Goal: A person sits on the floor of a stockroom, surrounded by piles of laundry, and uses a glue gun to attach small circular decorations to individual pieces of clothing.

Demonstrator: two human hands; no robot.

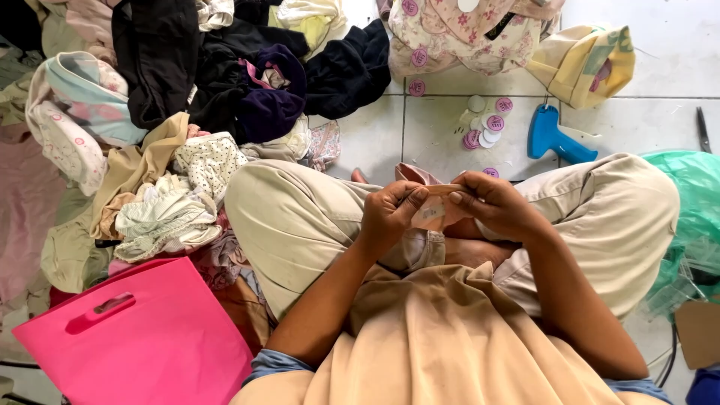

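Garment [439,214] pinched between left hand [390,214] and right hand [491,202], each grip clamped on its edge.

- One camera only, worn on the person's head, so no second view overlaps with it.
- It looks almost straight down over the chest and crossed legs to the tiled floor [435,127].
- It sits close: the left hand [390,214] and right hand [491,202] fill the middle of the frame, just above the lap.
- The top edge reaches the heap of clothes [225,82]; the lower left corner takes in a pink bag [150,345], and the right edge a green plastic bag [694,195].
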